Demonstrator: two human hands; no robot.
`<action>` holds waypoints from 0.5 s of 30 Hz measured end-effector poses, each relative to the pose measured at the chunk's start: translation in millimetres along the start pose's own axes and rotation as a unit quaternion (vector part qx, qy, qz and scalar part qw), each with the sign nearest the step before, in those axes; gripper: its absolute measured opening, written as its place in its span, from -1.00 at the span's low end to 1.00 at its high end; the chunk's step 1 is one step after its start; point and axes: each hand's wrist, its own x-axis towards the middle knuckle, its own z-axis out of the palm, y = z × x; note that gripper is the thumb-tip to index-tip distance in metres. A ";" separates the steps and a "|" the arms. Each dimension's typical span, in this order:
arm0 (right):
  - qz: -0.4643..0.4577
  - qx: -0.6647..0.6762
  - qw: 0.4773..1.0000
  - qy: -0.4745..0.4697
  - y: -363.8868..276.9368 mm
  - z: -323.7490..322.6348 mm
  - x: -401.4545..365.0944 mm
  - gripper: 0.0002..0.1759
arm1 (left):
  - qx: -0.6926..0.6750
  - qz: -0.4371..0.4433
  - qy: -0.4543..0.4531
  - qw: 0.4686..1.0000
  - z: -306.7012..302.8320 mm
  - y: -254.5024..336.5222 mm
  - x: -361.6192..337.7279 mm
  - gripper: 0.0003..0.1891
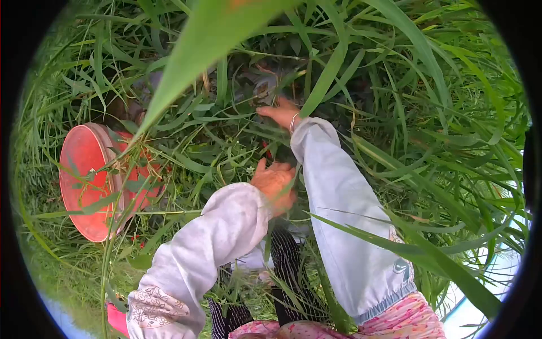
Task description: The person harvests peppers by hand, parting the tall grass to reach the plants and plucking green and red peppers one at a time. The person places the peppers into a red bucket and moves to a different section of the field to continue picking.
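My left hand (275, 187) is low among the grass and leaves, its fingers curled and slightly smeared. Whatever they hold, if anything, is hidden. Just above its thumb a small red thing (266, 150), perhaps a fruit, shows between the leaves. Farther forward, my right hand (282, 113) reaches into the green plants (237, 133), thumb and fingers apart, with part of the fingers behind leaves. A bracelet (294, 122) circles that wrist. Pale sleeve covers (344, 192) run over both forearms.
A red bucket (84, 183) lies tipped at the left, with stems across it. Small red spots (135, 240) show below it. One broad grass blade (209, 42) hangs close before the camera. Long blades (435, 265) cross the right side. My striped trouser legs (288, 265) are below.
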 end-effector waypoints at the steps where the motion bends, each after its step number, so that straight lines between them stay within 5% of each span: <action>1: 0.025 0.009 0.999 -0.022 4.6 -4.1 14.8 -0.36 | -0.013 0.010 -0.021 1.000 -5.2 0.4 1.9 -0.47; 2: 0.049 0.017 0.998 -0.043 15.7 -6.3 26.2 -0.39 | -0.026 0.022 -0.040 0.999 -11.8 0.2 5.0 -0.50; 3: 0.008 0.086 0.996 -0.010 34.8 -4.3 30.8 -0.61 | -0.105 0.060 0.023 0.992 -19.7 -8.0 5.0 -0.55; 4: 0.014 0.092 0.996 -0.015 54.9 -8.1 32.6 -0.59 | -0.185 0.098 0.085 0.974 -30.4 -18.2 3.3 -0.59; 6: 0.022 0.105 0.994 -0.027 82.6 -24.2 33.9 -0.55 | -0.463 -0.007 0.146 0.874 -66.8 -30.7 10.9 -0.64; 8: 0.089 0.202 0.975 0.019 64.5 -57.5 -2.1 -0.64 | -0.225 -0.046 0.316 0.920 -86.2 -59.0 22.5 -0.52; 11: 0.066 0.351 0.933 -0.044 53.5 -91.7 -23.0 -0.69 | -0.107 -0.209 0.205 0.950 -56.9 -98.3 56.4 -0.34; 13: 0.065 0.357 0.927 -0.095 61.2 -96.8 -19.7 -0.72 | -0.157 -0.187 0.050 0.969 -38.9 -90.8 62.2 -0.23; 15: 0.057 0.336 0.928 -0.152 69.2 -93.2 -18.6 -0.72 | -0.069 -0.179 0.049 0.980 -20.3 -47.2 58.1 -0.27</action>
